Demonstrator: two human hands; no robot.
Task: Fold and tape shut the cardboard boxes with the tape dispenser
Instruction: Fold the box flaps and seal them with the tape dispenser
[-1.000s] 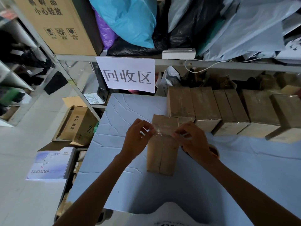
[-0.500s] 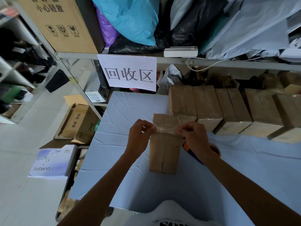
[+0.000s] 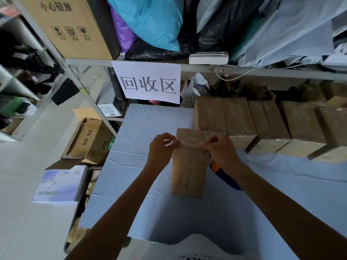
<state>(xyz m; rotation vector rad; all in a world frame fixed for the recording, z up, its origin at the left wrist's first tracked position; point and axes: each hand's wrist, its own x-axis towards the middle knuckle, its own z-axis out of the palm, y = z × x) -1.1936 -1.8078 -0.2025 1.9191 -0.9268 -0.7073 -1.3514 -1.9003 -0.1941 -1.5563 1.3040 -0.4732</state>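
A small brown cardboard box [image 3: 189, 173] stands upright on the light blue table cover [image 3: 142, 128]. A strip of clear tape [image 3: 188, 145] stretches across its top front edge. My left hand [image 3: 161, 149] pinches the strip's left end beside the box. My right hand [image 3: 219, 150] pinches the right end at the box's upper right corner. The tape dispenser [image 3: 223, 174], orange and dark blue, lies on the table behind my right wrist and is mostly hidden.
A row of taped cardboard boxes [image 3: 242, 121] lines the table's back, touching the held box. A paper sign [image 3: 148, 82] hangs from the shelf rail above. Open cartons [image 3: 88, 141] and a white box [image 3: 60, 182] sit on the floor left of the table.
My hands have drawn slightly apart, and the tape strip now lies flatter along the box's top edge. The box has not moved.
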